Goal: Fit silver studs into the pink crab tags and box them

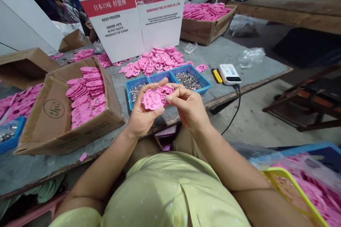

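Observation:
My left hand (142, 115) is closed round a flat pink plastic part (156, 98), held above the table's front edge. My right hand (188, 105) pinches the right edge of the same part with thumb and fingers. Just behind both hands sit blue trays (205, 84) filled with small metal pieces (188, 79). A loose heap of pink parts (157, 60) lies on the grey table (221, 55) beyond the trays.
A cardboard box (53, 120) of stacked pink parts stands at my left. Another box of pink parts (206, 30) is at the back right. A tall white carton (138, 14), a yellow screwdriver (217, 75), a white device (229, 73) with a cable, and a yellow basket (293, 188) at my right.

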Demonstrator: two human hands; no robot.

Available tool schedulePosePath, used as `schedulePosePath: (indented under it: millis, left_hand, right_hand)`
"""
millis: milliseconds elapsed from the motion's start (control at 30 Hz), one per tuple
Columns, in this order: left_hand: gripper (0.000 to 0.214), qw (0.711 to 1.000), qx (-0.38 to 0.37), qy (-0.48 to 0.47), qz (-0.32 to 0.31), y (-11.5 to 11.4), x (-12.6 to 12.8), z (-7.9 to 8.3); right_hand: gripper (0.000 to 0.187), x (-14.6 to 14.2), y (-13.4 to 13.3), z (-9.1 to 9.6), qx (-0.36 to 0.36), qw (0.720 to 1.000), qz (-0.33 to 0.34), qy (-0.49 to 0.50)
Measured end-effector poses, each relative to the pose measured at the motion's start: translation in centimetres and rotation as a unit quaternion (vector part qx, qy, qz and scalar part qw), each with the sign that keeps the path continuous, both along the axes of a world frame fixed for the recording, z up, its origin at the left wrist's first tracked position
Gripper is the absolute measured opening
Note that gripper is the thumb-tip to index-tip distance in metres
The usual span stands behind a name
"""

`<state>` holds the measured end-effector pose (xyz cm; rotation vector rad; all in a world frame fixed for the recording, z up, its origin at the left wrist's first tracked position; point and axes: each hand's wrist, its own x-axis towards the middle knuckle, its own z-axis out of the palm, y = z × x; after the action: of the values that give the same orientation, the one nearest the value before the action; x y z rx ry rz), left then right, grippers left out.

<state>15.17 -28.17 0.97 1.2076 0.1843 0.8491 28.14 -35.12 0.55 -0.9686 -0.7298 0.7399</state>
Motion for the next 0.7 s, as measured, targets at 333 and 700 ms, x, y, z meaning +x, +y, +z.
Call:
schedulePosePath:
  millis: [333,700]
  left_hand:
    - [0.050,1.000,0.014,-0.003,-0.005,0.0,1.0,-1.0]
    - [0.049,0.999,0.028,-0.018,-0.002,0.4,1.1,-1.6]
  right_hand:
    - [0.028,0.9,-0.2,-0.7,-0.020,0.999,-0.005,0.025]
    - [0.014,0.7,0.2,-0.9,-0.020,0.999,-0.017,0.044]
